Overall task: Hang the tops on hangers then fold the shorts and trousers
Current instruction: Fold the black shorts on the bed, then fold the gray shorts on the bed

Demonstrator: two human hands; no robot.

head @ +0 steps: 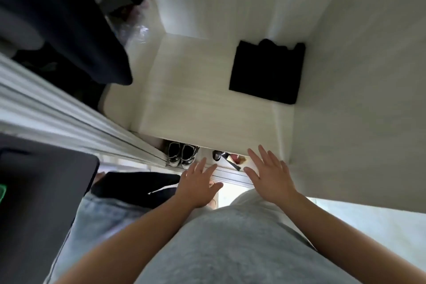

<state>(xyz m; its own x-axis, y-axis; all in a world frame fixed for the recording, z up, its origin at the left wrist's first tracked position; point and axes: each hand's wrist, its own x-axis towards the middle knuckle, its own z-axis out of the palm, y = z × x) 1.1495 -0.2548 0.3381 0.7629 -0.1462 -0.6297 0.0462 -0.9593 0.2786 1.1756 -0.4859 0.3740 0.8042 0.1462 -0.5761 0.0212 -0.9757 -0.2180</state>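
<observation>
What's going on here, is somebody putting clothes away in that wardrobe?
It looks that way. A folded black garment lies on the white wardrobe shelf, at its right side. The person's left hand and right hand are both open and empty, near the shelf's front edge. Dark clothes hang at the left, and light jeans lie beside the person.

Head camera, wide-angle, looking steeply down — wardrobe shelf [207, 99] close below, single view

Folded garment [267, 71] on shelf [196, 90], far right — shoes [182, 155] seemingly beneath.
</observation>
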